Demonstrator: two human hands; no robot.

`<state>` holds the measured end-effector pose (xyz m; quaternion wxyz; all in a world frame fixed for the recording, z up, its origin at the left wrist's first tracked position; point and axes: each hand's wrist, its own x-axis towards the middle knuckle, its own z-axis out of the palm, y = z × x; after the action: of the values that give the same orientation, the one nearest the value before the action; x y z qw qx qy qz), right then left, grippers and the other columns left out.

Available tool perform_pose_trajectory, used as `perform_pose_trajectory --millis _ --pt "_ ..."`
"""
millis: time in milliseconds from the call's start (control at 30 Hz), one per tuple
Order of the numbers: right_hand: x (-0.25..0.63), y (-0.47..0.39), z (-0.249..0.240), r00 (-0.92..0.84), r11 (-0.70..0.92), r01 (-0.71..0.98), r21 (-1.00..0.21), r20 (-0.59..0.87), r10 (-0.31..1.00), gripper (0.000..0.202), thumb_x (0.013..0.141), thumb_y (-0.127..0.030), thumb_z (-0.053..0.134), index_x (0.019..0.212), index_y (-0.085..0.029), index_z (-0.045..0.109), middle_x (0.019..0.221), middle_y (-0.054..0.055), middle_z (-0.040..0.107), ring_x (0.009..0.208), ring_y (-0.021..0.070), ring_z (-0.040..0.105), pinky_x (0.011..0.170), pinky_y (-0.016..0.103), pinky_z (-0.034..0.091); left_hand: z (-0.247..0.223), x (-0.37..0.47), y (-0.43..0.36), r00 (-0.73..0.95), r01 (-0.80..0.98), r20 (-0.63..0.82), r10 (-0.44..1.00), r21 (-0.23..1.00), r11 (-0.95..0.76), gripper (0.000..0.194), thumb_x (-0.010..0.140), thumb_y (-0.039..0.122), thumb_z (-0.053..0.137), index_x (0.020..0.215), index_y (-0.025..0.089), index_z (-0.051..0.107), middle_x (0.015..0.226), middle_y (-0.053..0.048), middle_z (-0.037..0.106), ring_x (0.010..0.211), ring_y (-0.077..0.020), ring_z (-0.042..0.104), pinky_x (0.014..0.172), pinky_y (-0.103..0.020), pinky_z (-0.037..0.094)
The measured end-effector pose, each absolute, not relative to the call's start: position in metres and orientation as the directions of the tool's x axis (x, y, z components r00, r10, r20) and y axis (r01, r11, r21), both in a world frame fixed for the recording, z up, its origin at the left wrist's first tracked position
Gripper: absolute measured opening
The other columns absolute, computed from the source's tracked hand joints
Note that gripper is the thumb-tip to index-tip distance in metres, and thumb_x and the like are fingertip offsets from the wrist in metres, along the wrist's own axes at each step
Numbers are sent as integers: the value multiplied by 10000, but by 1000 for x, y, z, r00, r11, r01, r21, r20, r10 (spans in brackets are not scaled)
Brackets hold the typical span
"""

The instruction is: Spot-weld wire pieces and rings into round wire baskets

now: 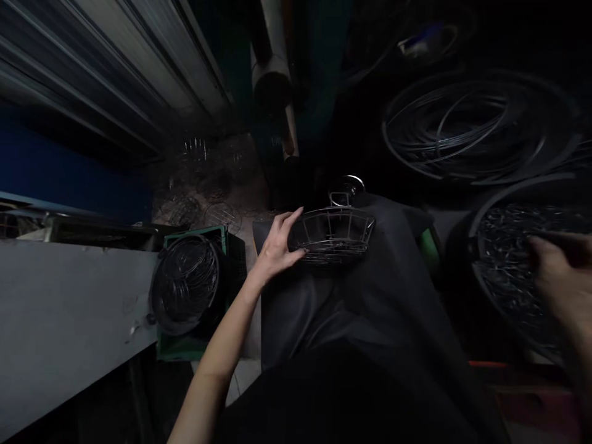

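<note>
My left hand (279,246) grips the left end of a wire basket (335,237), thumb low and fingers at the upper rim. The basket is made of thin shiny wires and rests over my dark-clothed lap. Just behind it stands a round metal ring (349,185) with a small wire loop beside it. At the right edge, my right hand (557,265) is over a round bin (478,246) full of small bent metal pieces (509,265). Motion blur smears its fingers, so I cannot see whether anything is in them.
Coiled wire fills a large round tub (393,135) at the upper right. On the left, a green crate (235,246) bears a black bucket (161,320) of wire rings, next to a grey panel (69,320). Wire parts lie on the floor (252,179) behind. A machine column (272,68) rises ahead.
</note>
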<state>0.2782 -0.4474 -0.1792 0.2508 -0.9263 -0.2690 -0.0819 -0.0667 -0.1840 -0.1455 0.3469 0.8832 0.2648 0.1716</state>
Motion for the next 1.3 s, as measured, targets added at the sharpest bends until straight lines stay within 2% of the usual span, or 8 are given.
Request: perform_pose_trajectory --millis 100,200,367,567,800,900,1067,1300 --pt "219 -412 -165 809 -561 521 -643 164 564 345 819 -491 552 971 -216 694 960 143 688 825 246 655 742 378 483 -140 -65 -183 801 365 102 589 697 -617 743 746 283 693 1390 236 326 1325 -98 388 1254 -251 409 1087 -411 351" --pt "182 -389 -172 687 -447 439 -779 -30 726 285 785 -495 568 824 -235 677 881 74 695 772 237 653 764 386 507 -135 -63 -182 801 374 87 593 700 -608 702 727 252 709 1349 229 384 1293 -93 421 1217 -245 447 1063 -398 381" --pt "160 -370 -148 716 -437 97 -894 -243 655 368 663 -516 706 851 -201 675 741 40 674 626 186 630 620 336 538 -135 -63 -182 795 343 117 595 722 -601 675 706 193 710 1308 233 409 1229 -88 469 1159 -237 484 1015 -388 422" --pt "122 -320 -98 468 -359 -127 -925 -375 800 412 572 -506 793 725 -157 637 606 27 638 534 142 609 502 244 525 -131 -63 -188 799 324 137 586 722 -612 640 712 132 662 1289 235 403 1202 -82 452 1156 -231 470 1024 -389 408" --pt "115 -285 -107 399 -309 -69 -948 -310 863 398 628 -516 758 741 -166 607 681 30 660 583 163 641 540 265 542 -111 -58 -193 775 451 185 604 507 -734 625 720 67 551 1300 232 387 1213 -85 414 1159 -242 443 998 -411 392" --pt "111 -279 -112 444 -279 110 -954 -204 872 346 706 -498 701 811 -176 629 741 35 674 607 164 638 556 274 527 -109 -58 -189 763 485 204 613 446 -752 630 718 57 527 1304 241 385 1218 -77 420 1145 -233 451 985 -399 390" --pt "101 -273 -117 489 -215 478 -852 55 871 256 796 -442 617 833 -192 658 760 18 678 628 145 610 591 260 488 -114 -62 -183 749 493 202 631 465 -735 634 728 85 537 1318 243 368 1230 -78 417 1149 -237 445 971 -391 395" --pt "99 -258 -123 403 -56 632 -773 267 875 201 855 -401 553 835 -226 650 800 23 684 695 171 637 678 302 522 -116 -58 -169 723 505 224 654 474 -721 628 743 86 550 1323 241 368 1223 -97 411 1146 -244 443 973 -411 402"
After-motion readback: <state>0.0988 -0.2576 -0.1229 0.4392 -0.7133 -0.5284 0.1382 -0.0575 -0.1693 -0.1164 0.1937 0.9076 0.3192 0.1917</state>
